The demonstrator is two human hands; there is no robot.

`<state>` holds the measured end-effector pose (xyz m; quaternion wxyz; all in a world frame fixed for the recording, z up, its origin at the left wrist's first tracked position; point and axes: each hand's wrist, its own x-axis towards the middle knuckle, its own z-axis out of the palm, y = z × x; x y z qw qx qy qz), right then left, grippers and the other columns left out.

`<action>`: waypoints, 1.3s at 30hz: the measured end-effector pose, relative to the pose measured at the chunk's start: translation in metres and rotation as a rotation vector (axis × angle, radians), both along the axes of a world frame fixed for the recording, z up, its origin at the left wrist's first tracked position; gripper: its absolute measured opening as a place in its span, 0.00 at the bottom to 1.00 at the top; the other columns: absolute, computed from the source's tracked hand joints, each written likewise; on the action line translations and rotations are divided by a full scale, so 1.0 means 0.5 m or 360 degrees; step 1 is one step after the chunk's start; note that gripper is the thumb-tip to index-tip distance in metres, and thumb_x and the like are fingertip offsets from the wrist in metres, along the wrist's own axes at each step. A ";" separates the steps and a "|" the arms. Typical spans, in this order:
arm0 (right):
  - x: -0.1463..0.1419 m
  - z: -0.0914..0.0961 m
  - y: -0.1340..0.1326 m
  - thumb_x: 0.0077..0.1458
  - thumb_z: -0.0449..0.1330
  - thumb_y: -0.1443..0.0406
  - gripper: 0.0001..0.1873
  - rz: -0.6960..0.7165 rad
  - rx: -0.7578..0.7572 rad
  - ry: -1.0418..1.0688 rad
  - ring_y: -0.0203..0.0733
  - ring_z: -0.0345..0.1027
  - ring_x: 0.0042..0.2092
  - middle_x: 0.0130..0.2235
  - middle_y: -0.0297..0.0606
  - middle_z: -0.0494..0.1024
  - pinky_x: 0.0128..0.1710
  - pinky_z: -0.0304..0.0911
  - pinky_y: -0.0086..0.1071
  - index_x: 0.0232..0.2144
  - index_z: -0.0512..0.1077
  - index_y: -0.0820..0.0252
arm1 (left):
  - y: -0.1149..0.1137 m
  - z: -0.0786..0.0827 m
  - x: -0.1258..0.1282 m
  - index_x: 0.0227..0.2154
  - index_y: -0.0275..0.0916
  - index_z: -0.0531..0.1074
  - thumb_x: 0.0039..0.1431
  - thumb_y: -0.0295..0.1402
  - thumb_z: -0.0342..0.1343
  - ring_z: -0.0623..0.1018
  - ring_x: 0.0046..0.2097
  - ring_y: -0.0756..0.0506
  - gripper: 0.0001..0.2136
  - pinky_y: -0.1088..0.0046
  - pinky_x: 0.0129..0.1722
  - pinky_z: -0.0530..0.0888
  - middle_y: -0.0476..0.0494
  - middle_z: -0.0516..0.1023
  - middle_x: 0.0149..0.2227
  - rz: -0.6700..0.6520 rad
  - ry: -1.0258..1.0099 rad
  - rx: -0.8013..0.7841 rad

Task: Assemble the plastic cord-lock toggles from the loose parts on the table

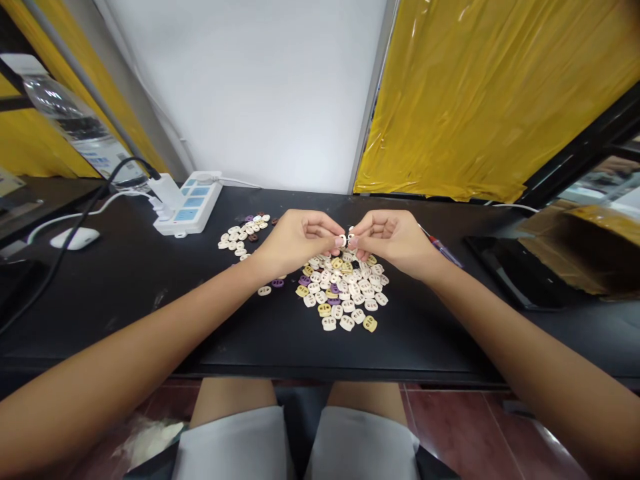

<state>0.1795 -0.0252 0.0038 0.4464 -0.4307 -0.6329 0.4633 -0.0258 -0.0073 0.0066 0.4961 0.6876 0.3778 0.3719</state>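
My left hand (307,237) and my right hand (393,239) meet above a pile of small two-hole cord locks (345,287). Between my left thumb and fingers is a small white cord lock piece (343,240). My right fingertips pinch another small white piece (351,237), almost touching the first; the fingers partly hide both. Most of the pile is white, with some yellow and purple ones mixed in. Beyond my left forearm lies a looser group of cord locks (240,233), mainly white, with a few brown and purple.
A white power strip (193,203) with plugs stands at the back left, near a white mouse-shaped object (75,239) and a plastic bottle (85,127). To the right are a pen (443,250), a black flat tray-like object (510,273) and a cardboard box (565,247).
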 end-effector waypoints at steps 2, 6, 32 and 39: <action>-0.004 0.001 -0.003 0.38 0.79 0.61 0.18 -0.0008 -0.0001 -0.0007 0.36 0.72 0.22 0.21 0.36 0.79 0.22 0.69 0.28 0.25 0.76 0.62 | -0.002 0.000 0.001 0.34 0.33 0.80 0.51 0.28 0.68 0.83 0.30 0.49 0.08 0.73 0.35 0.81 0.43 0.85 0.28 -0.0004 0.0004 0.0013; -0.007 0.004 -0.006 0.35 0.81 0.62 0.19 0.0032 -0.0075 0.0012 0.36 0.74 0.23 0.21 0.36 0.80 0.23 0.70 0.27 0.26 0.76 0.62 | -0.003 -0.001 0.002 0.33 0.34 0.80 0.50 0.28 0.69 0.83 0.31 0.48 0.07 0.72 0.35 0.81 0.43 0.84 0.28 -0.0021 -0.0005 0.0023; 0.002 -0.013 0.002 0.45 0.78 0.60 0.16 0.0266 -0.0018 0.0309 0.38 0.80 0.29 0.28 0.38 0.84 0.31 0.77 0.30 0.33 0.80 0.63 | -0.012 0.008 0.001 0.32 0.34 0.81 0.47 0.32 0.74 0.82 0.30 0.51 0.11 0.77 0.34 0.79 0.45 0.84 0.28 -0.0049 -0.0286 -0.0154; 0.136 0.038 0.050 0.50 0.73 0.59 0.11 -0.0311 0.0170 -0.0014 0.32 0.71 0.26 0.27 0.35 0.80 0.29 0.69 0.27 0.30 0.80 0.60 | -0.008 0.021 -0.011 0.35 0.37 0.81 0.53 0.33 0.68 0.83 0.33 0.47 0.08 0.72 0.36 0.80 0.43 0.84 0.31 -0.0122 0.0126 0.0136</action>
